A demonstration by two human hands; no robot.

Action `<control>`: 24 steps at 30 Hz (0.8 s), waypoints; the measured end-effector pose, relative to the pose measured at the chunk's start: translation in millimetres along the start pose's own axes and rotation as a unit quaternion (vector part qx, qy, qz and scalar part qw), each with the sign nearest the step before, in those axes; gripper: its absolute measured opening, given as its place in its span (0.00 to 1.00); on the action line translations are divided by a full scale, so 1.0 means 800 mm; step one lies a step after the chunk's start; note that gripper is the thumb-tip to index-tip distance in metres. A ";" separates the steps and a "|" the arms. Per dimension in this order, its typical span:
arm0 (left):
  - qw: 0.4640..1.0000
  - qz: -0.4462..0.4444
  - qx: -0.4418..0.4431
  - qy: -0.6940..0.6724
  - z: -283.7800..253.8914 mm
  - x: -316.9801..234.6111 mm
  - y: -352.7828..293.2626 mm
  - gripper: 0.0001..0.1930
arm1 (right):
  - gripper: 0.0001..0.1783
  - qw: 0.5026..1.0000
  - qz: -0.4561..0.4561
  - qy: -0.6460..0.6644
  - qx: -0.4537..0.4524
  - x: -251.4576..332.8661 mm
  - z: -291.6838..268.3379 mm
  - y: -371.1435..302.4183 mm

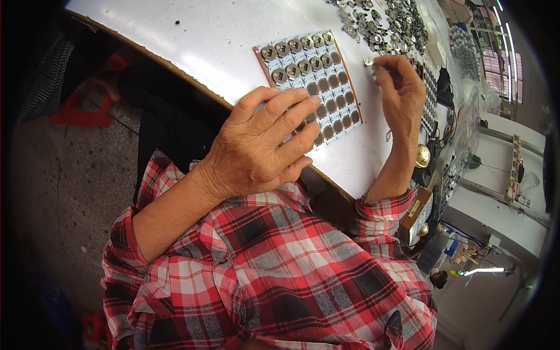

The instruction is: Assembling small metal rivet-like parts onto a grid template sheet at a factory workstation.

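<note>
A light blue circuit board panel (263, 65) with orange edges lies on the white table, printed with rows of round dark pads. Shiny metal clips (291, 70) sit on its far rows; the nearer pads are bare. My left hand (256, 140) reaches over the panel's near left part, fingers stretched and slightly apart, hiding some pads. To the right of the panel, my right hand (402, 87) is raised, with thumb and forefinger closed on a small shiny metal clip (368, 61).
Loose metal pieces (388, 24) are heaped at the far right of the white table (204, 44). A small black bit (177, 22) lies far left. The table's brown edge (169, 67) runs along my body. Clear plastic bags (464, 105) lie beyond my right hand.
</note>
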State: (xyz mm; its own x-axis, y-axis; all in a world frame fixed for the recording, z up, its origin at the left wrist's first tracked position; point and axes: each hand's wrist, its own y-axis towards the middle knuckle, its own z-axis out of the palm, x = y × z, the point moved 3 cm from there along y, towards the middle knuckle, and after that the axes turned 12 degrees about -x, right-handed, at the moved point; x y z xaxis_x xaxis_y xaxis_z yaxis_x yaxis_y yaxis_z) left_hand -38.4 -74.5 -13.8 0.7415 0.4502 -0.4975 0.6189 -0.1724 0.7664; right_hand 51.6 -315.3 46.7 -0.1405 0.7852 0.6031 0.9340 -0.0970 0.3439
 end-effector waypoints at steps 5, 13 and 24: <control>1.000 -0.003 0.002 0.002 -0.002 -0.001 0.000 0.23 | 0.07 0.986 0.021 0.153 -0.059 -0.001 -0.008 0.004; 1.000 0.011 0.005 0.013 0.000 0.001 -0.001 0.21 | 0.14 0.959 -0.015 0.241 -0.145 0.012 -0.022 0.003; 1.000 0.013 0.008 0.015 -0.001 0.002 -0.001 0.20 | 0.10 0.994 -0.034 0.050 -0.090 -0.008 0.009 0.003</control>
State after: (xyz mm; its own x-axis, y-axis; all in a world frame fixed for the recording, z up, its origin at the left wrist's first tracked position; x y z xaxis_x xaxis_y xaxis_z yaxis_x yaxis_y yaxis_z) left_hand -38.0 -72.6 -14.8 0.7494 0.4709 -0.4655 0.6042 -0.1989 0.7716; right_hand 57.1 -315.8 38.3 -0.2410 0.7302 0.6393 0.8487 -0.1609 0.5038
